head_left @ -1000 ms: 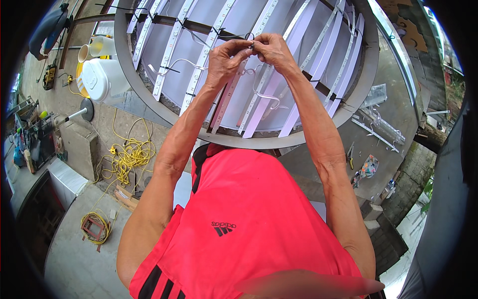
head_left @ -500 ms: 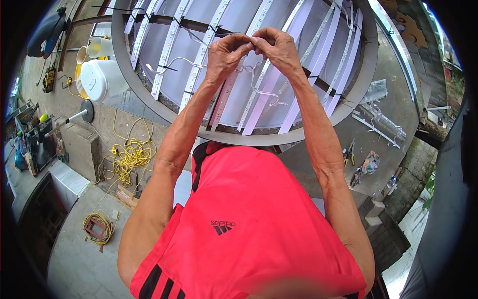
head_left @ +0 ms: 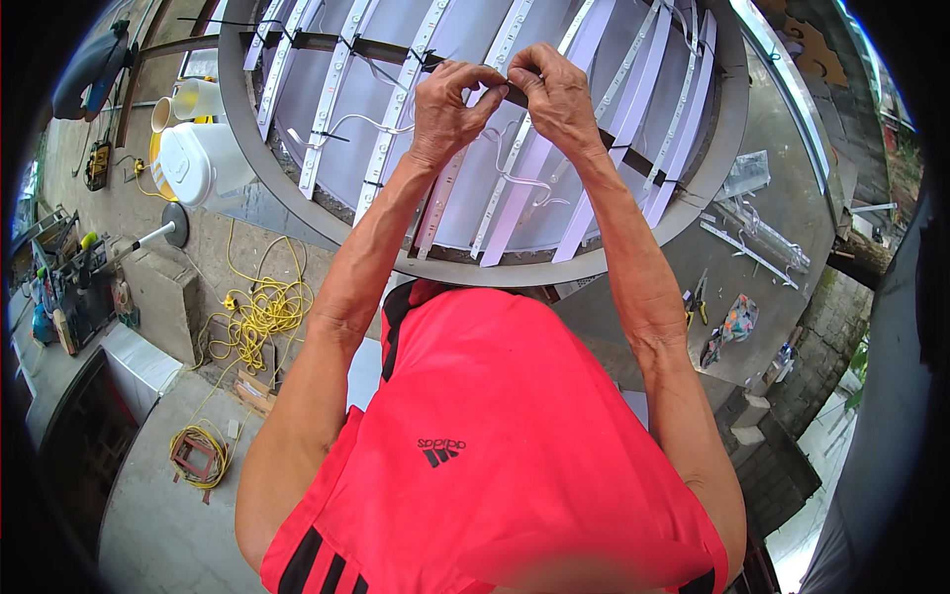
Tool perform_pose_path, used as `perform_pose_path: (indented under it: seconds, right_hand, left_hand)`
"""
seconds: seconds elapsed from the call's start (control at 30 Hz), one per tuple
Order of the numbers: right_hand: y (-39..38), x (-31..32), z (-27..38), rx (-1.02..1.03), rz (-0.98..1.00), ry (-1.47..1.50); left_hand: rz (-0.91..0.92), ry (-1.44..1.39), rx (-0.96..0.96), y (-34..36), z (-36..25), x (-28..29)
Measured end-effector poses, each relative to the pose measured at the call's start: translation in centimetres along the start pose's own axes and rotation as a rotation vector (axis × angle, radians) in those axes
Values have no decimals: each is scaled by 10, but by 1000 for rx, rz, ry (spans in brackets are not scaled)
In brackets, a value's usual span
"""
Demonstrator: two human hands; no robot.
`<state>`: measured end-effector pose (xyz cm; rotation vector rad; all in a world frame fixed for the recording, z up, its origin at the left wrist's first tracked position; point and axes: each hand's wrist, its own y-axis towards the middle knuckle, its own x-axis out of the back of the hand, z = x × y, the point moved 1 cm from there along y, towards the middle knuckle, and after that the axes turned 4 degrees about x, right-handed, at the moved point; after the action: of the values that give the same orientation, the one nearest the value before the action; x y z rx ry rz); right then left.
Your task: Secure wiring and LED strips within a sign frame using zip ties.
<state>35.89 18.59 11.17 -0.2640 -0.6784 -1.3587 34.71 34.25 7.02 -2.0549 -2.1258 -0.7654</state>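
White light strips (head_left: 515, 148) in round metal frame (head_left: 297, 213), most tied to dark crossbar (head_left: 327, 42). Left hand (head_left: 447, 104) and right hand (head_left: 554, 94) pinch a small tie at crossbar, top centre; remaining ties look few.

We get bright, even daylight, soft shadows only. Strong fisheye bend with a black vignette at left and right edges. Mild glare on the far white panel (head_left: 554, 59). Near red shirt (head_left: 495, 465) slightly soft; centre sharp.
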Motion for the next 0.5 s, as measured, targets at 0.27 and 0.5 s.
perform_pose_path:
  seconds: [0.27,0.5]
  right_hand:
    - [-14,12,17,-182,-29,345]
    - [-38,11,11,-270,-13,688]
  left_hand:
    - [-35,84,-63,-7,15,-5]
    - [-5,273,91,-32,14,1]
